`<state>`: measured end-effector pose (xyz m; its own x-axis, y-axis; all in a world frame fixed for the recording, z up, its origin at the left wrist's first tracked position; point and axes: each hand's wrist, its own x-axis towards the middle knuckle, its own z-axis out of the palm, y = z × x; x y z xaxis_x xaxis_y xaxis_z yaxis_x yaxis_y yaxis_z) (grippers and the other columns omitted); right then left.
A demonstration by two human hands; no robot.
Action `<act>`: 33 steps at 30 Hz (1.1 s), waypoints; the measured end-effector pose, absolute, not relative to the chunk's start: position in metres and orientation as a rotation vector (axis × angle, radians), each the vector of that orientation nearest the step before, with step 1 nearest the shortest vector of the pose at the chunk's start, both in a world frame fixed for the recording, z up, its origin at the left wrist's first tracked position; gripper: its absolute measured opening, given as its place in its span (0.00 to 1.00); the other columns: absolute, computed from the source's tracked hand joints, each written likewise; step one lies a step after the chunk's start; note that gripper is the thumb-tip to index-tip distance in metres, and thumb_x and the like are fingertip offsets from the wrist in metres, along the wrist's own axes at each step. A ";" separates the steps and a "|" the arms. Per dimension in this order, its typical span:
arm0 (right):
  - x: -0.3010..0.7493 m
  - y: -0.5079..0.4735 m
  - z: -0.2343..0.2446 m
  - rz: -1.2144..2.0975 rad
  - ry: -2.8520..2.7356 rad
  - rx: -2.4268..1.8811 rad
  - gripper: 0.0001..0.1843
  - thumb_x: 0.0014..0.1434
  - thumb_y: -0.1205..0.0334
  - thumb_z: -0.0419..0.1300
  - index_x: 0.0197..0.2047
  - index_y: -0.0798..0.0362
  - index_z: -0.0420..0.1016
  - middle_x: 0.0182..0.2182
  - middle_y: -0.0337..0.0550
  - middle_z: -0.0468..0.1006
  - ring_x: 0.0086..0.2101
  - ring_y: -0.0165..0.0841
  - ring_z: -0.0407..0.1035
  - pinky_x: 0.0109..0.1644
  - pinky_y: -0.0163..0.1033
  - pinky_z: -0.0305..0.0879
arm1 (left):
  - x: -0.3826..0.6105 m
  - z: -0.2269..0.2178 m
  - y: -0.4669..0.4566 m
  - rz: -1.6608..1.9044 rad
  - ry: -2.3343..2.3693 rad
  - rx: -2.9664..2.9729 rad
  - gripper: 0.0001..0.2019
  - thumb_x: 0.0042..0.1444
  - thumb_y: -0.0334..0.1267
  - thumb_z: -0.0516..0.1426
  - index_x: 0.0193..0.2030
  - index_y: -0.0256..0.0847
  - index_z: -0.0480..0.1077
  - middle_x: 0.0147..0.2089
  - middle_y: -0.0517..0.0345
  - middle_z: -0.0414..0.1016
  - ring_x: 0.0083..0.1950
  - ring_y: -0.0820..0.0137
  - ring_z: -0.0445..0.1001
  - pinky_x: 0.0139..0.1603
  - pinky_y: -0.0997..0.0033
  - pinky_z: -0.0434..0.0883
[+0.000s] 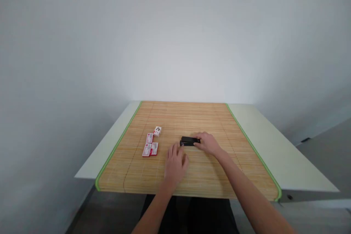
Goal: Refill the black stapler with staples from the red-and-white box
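— Where are the hands?

— The right hand (208, 143) lies over the right end of a black stapler (189, 141), fingers curled onto it, gripping it against the mat. The left hand (175, 164) rests just in front of the stapler's left end, palm down, fingers spread and loose, holding nothing; its fingertips come close to the stapler, but I cannot tell whether they touch.

— And the stapler itself?

— Flat on the bamboo mat (189, 117), near the middle, lying crosswise.

— Any boxes?

— Left of the hands, four small red-and-white boxes: two side by side (150, 150), one behind them (149, 138), and one farther back (157, 131), tilted. All look closed; the print is too small to read, and what they hold is hidden.

— Room around?

— The mat has green trim (115, 146) along its sides and overhangs the near edge. Pale tabletop (274, 142) shows as strips on both sides, wider on the right. A plain wall (175, 36) stands behind the far edge. Both forearms are cut off by the bottom of the view.
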<state>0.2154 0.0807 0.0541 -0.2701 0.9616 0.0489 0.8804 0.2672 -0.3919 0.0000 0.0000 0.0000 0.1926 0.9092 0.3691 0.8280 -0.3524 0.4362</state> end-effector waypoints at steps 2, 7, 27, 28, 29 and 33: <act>0.221 0.076 0.054 0.423 -2.272 -1.678 0.20 0.60 0.57 0.65 0.56 0.41 0.81 0.52 0.41 0.83 0.51 0.44 0.74 0.56 0.46 0.66 | 0.008 -0.005 -0.001 0.823 1.707 2.356 0.27 0.69 0.45 0.53 0.73 0.46 0.60 0.77 0.49 0.54 0.78 0.50 0.49 0.75 0.39 0.53; 0.223 0.072 0.053 0.415 -2.331 -1.572 0.21 0.61 0.57 0.64 0.57 0.41 0.81 0.53 0.41 0.82 0.51 0.44 0.74 0.56 0.45 0.67 | 0.024 -0.011 -0.010 0.771 1.711 2.366 0.30 0.70 0.50 0.50 0.77 0.49 0.53 0.79 0.50 0.52 0.79 0.49 0.45 0.77 0.35 0.46; 0.174 0.089 0.080 0.436 -2.450 -1.404 0.10 0.60 0.55 0.69 0.43 0.48 0.83 0.44 0.45 0.83 0.48 0.42 0.73 0.54 0.44 0.64 | 0.029 -0.019 -0.018 0.789 1.790 2.296 0.30 0.69 0.49 0.51 0.76 0.53 0.54 0.78 0.52 0.54 0.80 0.45 0.43 0.75 0.26 0.41; 0.179 0.088 0.083 0.445 -2.448 -1.388 0.10 0.60 0.55 0.68 0.45 0.48 0.83 0.44 0.44 0.83 0.47 0.41 0.73 0.53 0.43 0.65 | 0.029 -0.019 -0.018 0.788 1.790 2.295 0.30 0.69 0.49 0.51 0.76 0.54 0.52 0.78 0.53 0.54 0.80 0.44 0.44 0.74 0.25 0.41; 0.185 0.087 0.086 0.454 -2.437 -1.371 0.11 0.62 0.56 0.67 0.47 0.48 0.82 0.44 0.44 0.83 0.46 0.39 0.74 0.52 0.41 0.66 | 0.029 -0.019 -0.018 0.787 1.788 2.294 0.31 0.69 0.49 0.51 0.77 0.54 0.52 0.78 0.53 0.53 0.79 0.44 0.44 0.74 0.25 0.41; 0.219 0.077 0.091 0.571 -2.230 -1.314 0.16 0.65 0.54 0.63 0.54 0.48 0.79 0.49 0.44 0.82 0.45 0.37 0.75 0.52 0.41 0.69 | 0.029 -0.016 -0.018 0.780 1.789 2.284 0.32 0.68 0.48 0.52 0.77 0.55 0.51 0.79 0.54 0.51 0.79 0.44 0.44 0.74 0.25 0.41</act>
<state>0.2186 0.0767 0.0906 -0.4190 0.8867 0.1956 0.6835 0.4498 -0.5749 0.0288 -0.0177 -0.0156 0.1602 0.9367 0.3114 0.8657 -0.2849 0.4116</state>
